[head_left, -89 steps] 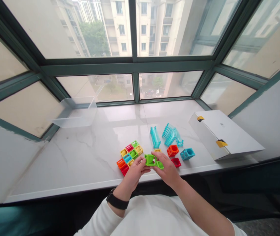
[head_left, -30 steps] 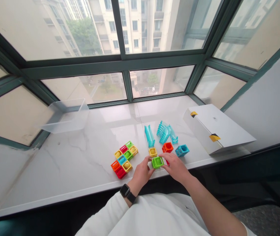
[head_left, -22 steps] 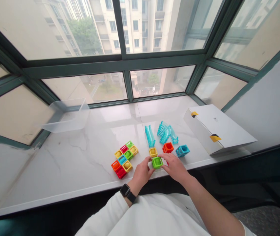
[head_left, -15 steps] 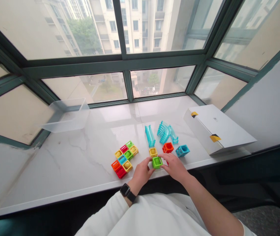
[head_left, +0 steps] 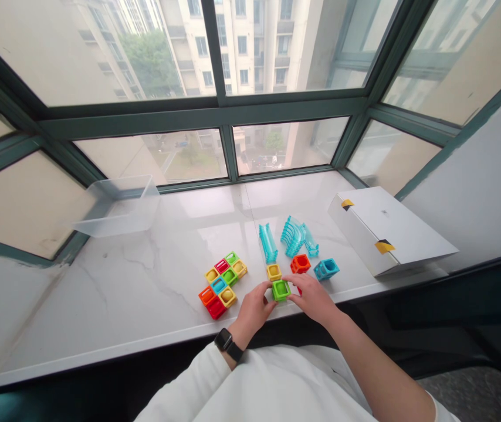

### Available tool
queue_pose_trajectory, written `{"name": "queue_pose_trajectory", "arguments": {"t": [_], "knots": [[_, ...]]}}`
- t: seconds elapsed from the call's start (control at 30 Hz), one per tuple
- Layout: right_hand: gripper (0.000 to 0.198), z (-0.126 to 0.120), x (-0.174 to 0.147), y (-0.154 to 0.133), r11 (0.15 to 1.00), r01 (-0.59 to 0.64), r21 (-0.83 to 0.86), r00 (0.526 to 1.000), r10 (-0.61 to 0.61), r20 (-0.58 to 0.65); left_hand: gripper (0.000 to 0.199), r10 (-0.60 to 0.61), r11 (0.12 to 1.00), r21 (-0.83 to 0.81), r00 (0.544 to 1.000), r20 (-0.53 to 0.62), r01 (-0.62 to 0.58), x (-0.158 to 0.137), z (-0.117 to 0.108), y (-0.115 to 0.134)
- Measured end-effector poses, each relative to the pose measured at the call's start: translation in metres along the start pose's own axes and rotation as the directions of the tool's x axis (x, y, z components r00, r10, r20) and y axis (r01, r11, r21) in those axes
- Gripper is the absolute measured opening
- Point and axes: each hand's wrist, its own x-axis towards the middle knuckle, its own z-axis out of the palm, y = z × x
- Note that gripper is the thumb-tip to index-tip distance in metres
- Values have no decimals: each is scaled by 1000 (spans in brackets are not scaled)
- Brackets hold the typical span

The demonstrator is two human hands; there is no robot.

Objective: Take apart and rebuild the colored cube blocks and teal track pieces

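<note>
Between my two hands, near the sill's front edge, is a green toy block (head_left: 281, 290). My left hand (head_left: 254, 310) grips its left side, and my right hand (head_left: 311, 296) closes on its right side. Just behind it, a yellow block (head_left: 274, 272) appears to touch it. Beyond my right fingers stand an orange-red block (head_left: 300, 264) and a blue block (head_left: 326, 269). A bit of something pinkish-red shows by my right fingers, mostly hidden. To the left, several coloured blocks (head_left: 230, 276) lie grouped together on the sill.
Clear teal track pieces (head_left: 268, 242) and curved ones (head_left: 293, 235) lie behind the blocks. A transparent plastic bin (head_left: 122, 225) stands at the back left. On the right is a white box (head_left: 391, 228) with yellow-black tabs. Windows surround the marble sill (head_left: 122, 305).
</note>
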Motion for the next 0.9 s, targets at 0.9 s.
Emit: {"name": "queue_pose_trajectory", "arguments": {"t": [0.9], "knots": [[51,1,0,3,1000,16,-5,1000,-16,-2,42,-35,998,-44,999,-2,35,0,-4,6]]}}
